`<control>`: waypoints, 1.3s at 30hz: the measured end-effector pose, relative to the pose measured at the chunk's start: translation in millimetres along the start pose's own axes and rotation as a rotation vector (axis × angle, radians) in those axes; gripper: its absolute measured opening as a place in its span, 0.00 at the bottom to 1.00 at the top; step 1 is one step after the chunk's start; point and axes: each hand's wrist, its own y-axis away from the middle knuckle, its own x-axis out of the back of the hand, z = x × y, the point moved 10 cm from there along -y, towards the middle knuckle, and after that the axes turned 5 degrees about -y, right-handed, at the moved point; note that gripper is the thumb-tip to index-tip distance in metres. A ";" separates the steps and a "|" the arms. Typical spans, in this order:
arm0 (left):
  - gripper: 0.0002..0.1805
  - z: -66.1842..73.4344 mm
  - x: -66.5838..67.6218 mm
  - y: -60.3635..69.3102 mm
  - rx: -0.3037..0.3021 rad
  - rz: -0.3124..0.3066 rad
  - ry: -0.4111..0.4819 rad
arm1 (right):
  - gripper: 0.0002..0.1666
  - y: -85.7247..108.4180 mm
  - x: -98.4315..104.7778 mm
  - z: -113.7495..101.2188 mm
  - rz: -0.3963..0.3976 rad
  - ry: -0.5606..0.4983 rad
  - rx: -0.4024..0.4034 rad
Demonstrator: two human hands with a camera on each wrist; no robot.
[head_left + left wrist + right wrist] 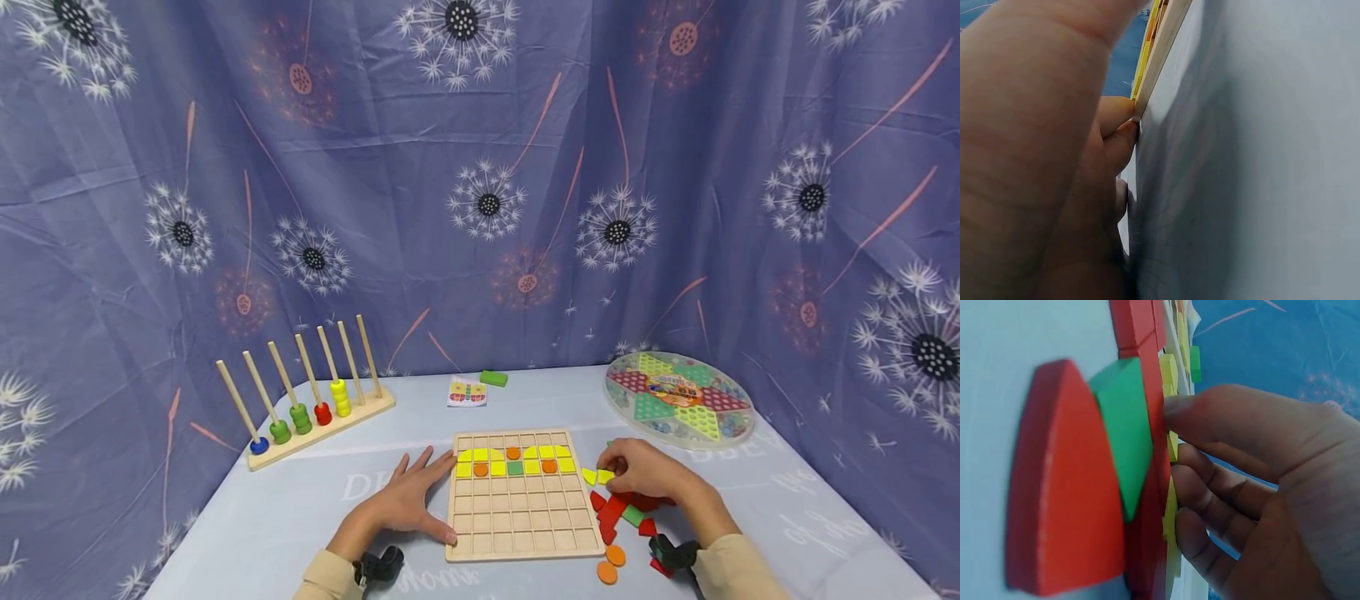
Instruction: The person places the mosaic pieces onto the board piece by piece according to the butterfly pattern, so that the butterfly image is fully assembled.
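The left hand (408,497) is spreading along the near-left side of the wooden grid board (517,503), its fingers relaxed and grasping nothing. The thumb is resting on the frame low down while fingertips are meeting the edge higher up, presumably to keep the board from sliding on the tabletop (420,575). The board is lying flat in front of the person, between both hands, probably so that each can reach it easily.

The right hand (648,468) is working just off the board's right side, fingers curling down about a yellow tile (604,477). The fingertips seem to be touching it, but I cannot tell whether the pinch is closed. Another yellow tile is lying beside it. Red pieces (617,510), a green piece (633,516) and orange discs (615,556) are lying loose nearby, likely gathered there to suit the right hand.

On the board, yellow pieces (498,468), more discs and a green square (514,468) are filling parts of two rows near the far edge; the nearer cells are holding nothing. A pattern card (467,394) is lying beyond the board, seemingly placed to stay visible past the hands, with a green block (493,378) near it. A bead rack (322,432) and a round Chinese checkers board (678,398) are standing well apart, likely out of the way.
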 end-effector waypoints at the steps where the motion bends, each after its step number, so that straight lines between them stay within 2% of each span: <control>1: 0.67 0.1 0.1 -0.1 -0.001 0.000 0.000 | 0.15 -0.2 -0.1 -0.7 0.001 0.006 0.002; 10: 0.67 0.8 -0.2 0.1 -0.005 0.007 -0.010 | 0.20 -8.2 -6.3 -9.4 0.030 0.059 -0.010; 19: 0.67 -0.2 -0.1 -0.1 -0.003 0.007 -0.006 | 0.19 -11.9 -8.7 -21.1 0.026 0.081 0.078; 30: 0.68 -0.4 -1.4 -0.1 -0.014 0.012 -0.004 | 0.15 -14.0 -12.2 -13.4 0.060 0.031 -0.030; 35: 0.68 -0.4 -1.7 -0.4 -0.013 0.011 -0.010 | 0.17 -13.0 -9.4 -12.2 0.072 0.020 -0.060; 39: 0.67 0.6 -0.1 0.1 -0.009 0.008 -0.003 | 0.17 -13.6 -5.3 -16.1 0.084 0.012 -0.044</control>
